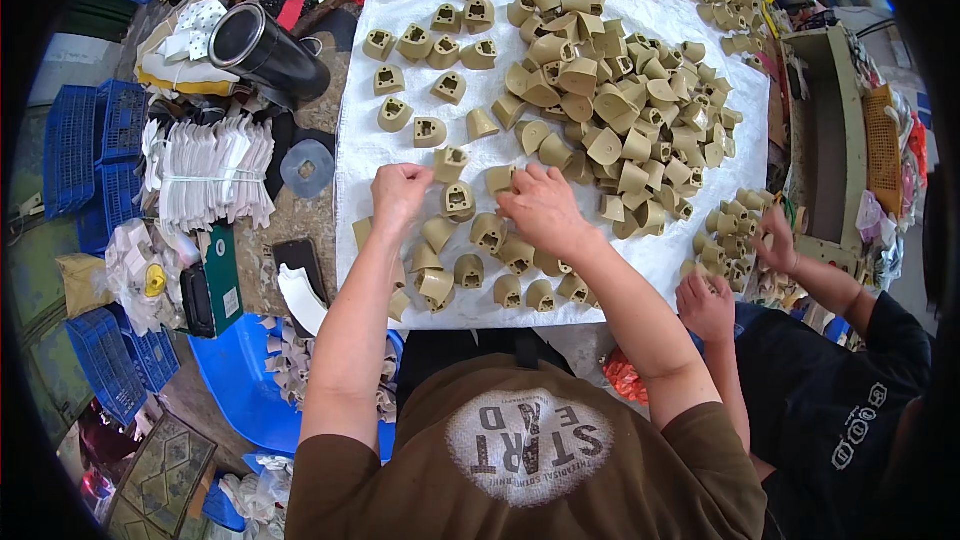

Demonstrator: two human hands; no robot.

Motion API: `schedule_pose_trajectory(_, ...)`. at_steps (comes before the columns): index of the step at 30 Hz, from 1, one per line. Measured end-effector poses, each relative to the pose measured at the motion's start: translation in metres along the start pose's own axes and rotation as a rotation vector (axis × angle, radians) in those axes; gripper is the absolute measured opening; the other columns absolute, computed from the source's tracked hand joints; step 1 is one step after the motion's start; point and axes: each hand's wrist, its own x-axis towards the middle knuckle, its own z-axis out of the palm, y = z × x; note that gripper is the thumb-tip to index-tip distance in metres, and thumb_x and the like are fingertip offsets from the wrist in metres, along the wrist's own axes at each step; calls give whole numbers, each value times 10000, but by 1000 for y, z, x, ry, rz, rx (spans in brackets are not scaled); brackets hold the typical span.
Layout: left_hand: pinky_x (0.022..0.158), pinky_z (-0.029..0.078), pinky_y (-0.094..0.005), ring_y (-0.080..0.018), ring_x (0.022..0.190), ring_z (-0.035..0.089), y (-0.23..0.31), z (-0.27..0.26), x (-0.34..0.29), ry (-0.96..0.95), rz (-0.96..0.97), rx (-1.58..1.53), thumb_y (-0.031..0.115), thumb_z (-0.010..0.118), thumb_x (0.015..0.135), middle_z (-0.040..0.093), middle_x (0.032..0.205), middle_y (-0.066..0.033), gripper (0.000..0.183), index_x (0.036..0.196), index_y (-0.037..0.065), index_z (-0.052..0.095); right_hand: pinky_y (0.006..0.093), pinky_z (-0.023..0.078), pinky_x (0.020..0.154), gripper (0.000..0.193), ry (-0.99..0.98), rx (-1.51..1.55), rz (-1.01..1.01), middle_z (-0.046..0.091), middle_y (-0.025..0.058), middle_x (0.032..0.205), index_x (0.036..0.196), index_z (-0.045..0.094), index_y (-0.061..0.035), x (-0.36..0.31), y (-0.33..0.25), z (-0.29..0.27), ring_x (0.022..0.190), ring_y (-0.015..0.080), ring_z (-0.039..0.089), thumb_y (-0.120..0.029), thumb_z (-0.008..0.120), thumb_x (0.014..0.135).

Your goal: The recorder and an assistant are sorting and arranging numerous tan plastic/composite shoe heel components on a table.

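Observation:
Khaki shoe heels lie across a white woven sheet (400, 130) on the table. My left hand (400, 198) is closed in a pinch at the edge of one shoe heel (451, 164), whose hollowed side shows. My right hand (543, 208) is bent over with its fingers curled at another shoe heel (499, 179), partly covered by the fingertips. Between my hands sits a heel (457, 201) with its hollowed face showing. Several more heels (488, 232) stand nearer to me, and a spaced group (415, 41) stands at the far left.
A large heap of heels (610, 100) lies right of centre. At the right, a co-worker's hands (706, 306) are among more heels. Left of the sheet are a black canister (268, 52), a tape roll (307, 169), bundled white pieces (208, 172) and a dark phone (298, 265).

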Motion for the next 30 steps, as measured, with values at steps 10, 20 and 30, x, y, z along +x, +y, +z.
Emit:
schedule_pose_trajectory(10, 721, 462, -431, -323, 743, 573, 14, -21, -16, 277, 239, 168, 102, 693, 748, 588, 776, -116, 192, 920, 30, 647, 463, 492, 726, 219, 195, 269, 503, 621, 149, 926, 1021, 606, -66, -17, 44, -28, 864, 357, 616, -186, 606, 837)
schedule_pose_trajectory(20, 871, 308, -420, -292, 1042, 391, 76, 35, 16, 101, 678, 802, 227, 707, 716, 465, 1062, -108, 312, 962, 38, 677, 495, 498, 710, 277, -33, 41, 683, 647, 173, 838, 1078, 586, -77, -18, 38, -25, 848, 372, 632, -220, 598, 841)
schedule_pose_trajectory(30, 904, 315, -438, -291, 1083, 408, 74, 22, 19, 162, 746, 722, 224, 742, 694, 487, 1087, -102, 340, 980, 66, 648, 500, 492, 773, 304, 82, 206, 725, 673, 184, 878, 1090, 605, -80, -23, 41, 0, 882, 389, 635, -253, 571, 842)
